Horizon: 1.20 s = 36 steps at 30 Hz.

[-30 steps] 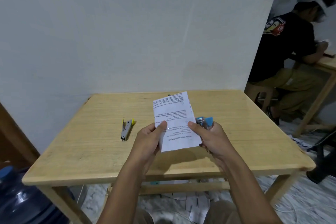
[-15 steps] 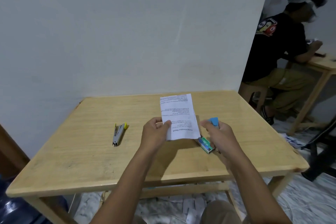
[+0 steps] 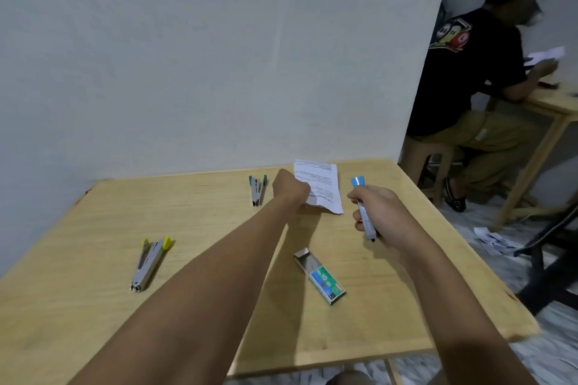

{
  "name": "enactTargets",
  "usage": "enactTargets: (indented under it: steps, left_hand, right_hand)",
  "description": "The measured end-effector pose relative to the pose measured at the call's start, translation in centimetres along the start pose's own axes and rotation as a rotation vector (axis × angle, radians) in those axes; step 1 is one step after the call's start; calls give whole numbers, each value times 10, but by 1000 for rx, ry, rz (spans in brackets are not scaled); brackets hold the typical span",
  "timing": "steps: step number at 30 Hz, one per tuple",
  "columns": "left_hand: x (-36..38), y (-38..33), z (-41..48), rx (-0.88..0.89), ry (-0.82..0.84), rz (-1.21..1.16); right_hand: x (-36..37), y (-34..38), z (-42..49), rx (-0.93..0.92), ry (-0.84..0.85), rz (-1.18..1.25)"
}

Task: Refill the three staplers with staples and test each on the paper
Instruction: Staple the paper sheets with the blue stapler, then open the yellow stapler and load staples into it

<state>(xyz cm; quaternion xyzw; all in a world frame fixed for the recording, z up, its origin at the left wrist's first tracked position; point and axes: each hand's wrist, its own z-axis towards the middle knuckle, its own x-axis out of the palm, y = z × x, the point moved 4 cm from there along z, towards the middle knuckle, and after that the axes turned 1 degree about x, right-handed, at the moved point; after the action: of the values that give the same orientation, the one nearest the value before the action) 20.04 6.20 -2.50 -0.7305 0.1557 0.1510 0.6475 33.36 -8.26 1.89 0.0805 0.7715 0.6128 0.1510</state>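
Observation:
My left hand (image 3: 291, 189) is stretched far over the wooden table (image 3: 93, 306) and grips the near edge of a printed paper sheet (image 3: 322, 184) at the back. My right hand (image 3: 380, 212) holds a grey stapler with a blue end (image 3: 364, 212) above the table, to the right of the paper. A stapler with yellow ends (image 3: 150, 262) lies at the left. A stapler with teal ends (image 3: 257, 189) lies at the back, left of my left hand. An open green staple box (image 3: 322, 278) lies between my forearms.
A white wall stands right behind the table. To the right, another person (image 3: 478, 72) sits on a stool at a second wooden table (image 3: 556, 103). Paper scraps (image 3: 494, 237) lie on the floor beside a dark chair base (image 3: 547, 275).
My left hand has carried the paper away from me to the back of the table. My right hand moved right with the blue stapler. The teal stapler and whole staple box came into view.

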Motion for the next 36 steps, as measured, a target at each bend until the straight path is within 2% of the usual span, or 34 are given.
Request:
enactTargets:
  steps: [7,9,13,18,22,26,29,32,34,36]
  left_hand:
    - [27,-1,29,-18,-5,64]
    - [31,-1,30,15,27,194]
    - [22,-6,27,194,50,526]
    - [-35,1,5,304,-23,534]
    - [-102,28,-27,372,-95,560]
    - [-172,76,-67,361,-320,629]
    - [-207,108,-93,266,-459,684]
    - [-218,140,-105,116,-386,623]
    - [-215,150,-108,147,-379,600]
    - [-216,153,-110,231,-452,602]
  right_hand:
    - [-2,-7,24,18,-8,47]
    - [0,-11,26,25,-4,40]
    - [1,-14,23,4,1,37]
    - [15,-9,13,-87,48,21]
    - [40,-8,1,-153,113,-104]
    - [81,-14,-19,-170,214,-164]
    - [111,-19,-32,-178,251,-281]
    - [141,-28,-32,-169,291,-347]
    - [156,-30,-27,-192,319,-438]
    - [172,-33,-21,-228,352,-608]
